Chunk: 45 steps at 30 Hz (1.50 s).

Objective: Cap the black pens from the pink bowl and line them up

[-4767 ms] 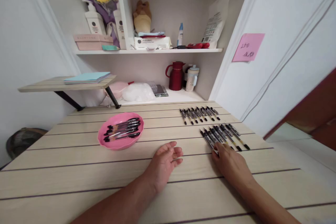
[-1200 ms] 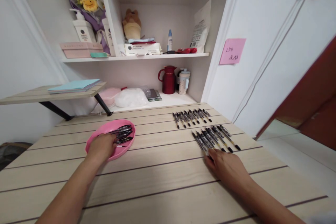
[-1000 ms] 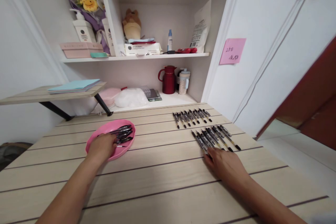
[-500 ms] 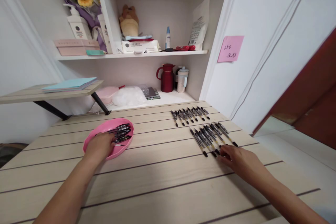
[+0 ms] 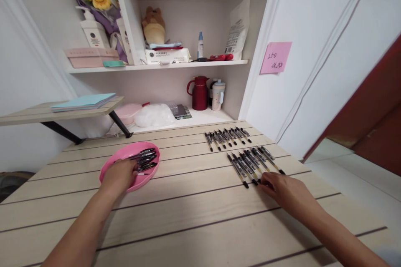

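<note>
At the left, my left hand (image 5: 120, 175) reaches into a shallow pink bowl (image 5: 122, 151). Its fingers are closed around the near ends of several black pens (image 5: 145, 158) lying there; the fingertips are partly hidden. A small white-and-dark stick lies below those pens in the bowl. On the right, my right hand (image 5: 283, 187) rests at the lower end of a front row of pens (image 5: 247, 164). Its thumb and fingers pinch at a black pen end, which they mostly cover. Behind that row lies a second slanted row of similar pens (image 5: 227, 137).
The wood-slat table (image 5: 188, 217) meets a white shelf unit at the back. A red jug (image 5: 199, 94) and a pale cup (image 5: 217, 95) stand on the lower shelf. A small raised stand (image 5: 90, 108) with blue paper (image 5: 83, 101) sits at the left.
My right hand has shifted very slightly at the pen ends. My left hand stays in the bowl, and the pen rows look the same.
</note>
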Each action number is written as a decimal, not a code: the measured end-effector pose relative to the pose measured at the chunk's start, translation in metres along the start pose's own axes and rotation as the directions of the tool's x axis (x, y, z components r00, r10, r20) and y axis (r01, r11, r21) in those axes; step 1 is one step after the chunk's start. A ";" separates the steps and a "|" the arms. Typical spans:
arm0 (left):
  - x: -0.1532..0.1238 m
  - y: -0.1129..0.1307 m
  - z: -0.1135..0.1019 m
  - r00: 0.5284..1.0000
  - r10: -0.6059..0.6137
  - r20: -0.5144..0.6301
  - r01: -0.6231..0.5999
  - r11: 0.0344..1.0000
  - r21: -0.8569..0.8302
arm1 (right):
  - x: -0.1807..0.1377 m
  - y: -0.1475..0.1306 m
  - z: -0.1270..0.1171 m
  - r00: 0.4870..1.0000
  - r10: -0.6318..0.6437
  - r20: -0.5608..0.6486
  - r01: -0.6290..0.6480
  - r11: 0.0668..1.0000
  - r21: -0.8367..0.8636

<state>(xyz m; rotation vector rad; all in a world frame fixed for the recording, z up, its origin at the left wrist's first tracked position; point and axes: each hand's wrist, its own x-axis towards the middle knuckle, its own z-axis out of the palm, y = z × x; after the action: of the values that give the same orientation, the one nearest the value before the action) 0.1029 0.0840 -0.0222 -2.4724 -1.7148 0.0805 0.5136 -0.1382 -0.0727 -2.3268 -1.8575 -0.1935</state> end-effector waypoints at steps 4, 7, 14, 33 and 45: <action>-0.002 0.003 -0.004 1.000 -0.005 -0.005 0.005 1.000 -0.007 | -0.002 0.011 -0.001 0.999 0.042 -0.013 -0.042 0.999 -0.032; -0.003 0.003 -0.005 1.000 -0.003 0.002 0.003 1.000 -0.013 | 0.000 0.014 0.001 0.998 0.053 0.016 -0.052 0.998 -0.042; -0.004 0.004 -0.009 1.000 0.012 0.011 -0.012 1.000 -0.002 | 0.007 0.009 0.003 0.998 0.053 0.042 -0.052 0.998 -0.021; -0.003 0.004 -0.007 0.999 0.043 0.008 -0.042 0.999 -0.020 | 0.000 0.021 -0.006 0.996 0.095 -0.002 -0.095 0.995 -0.017; -0.005 0.004 -0.008 0.999 0.049 -0.007 -0.049 0.999 -0.020 | 0.000 -0.042 -0.013 0.979 -0.141 0.148 0.094 0.953 0.287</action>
<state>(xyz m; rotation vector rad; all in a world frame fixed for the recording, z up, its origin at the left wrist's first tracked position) 0.1054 0.0769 -0.0145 -2.5260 -1.6606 0.0600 0.4723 -0.1315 -0.0581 -2.0989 -1.9553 0.2438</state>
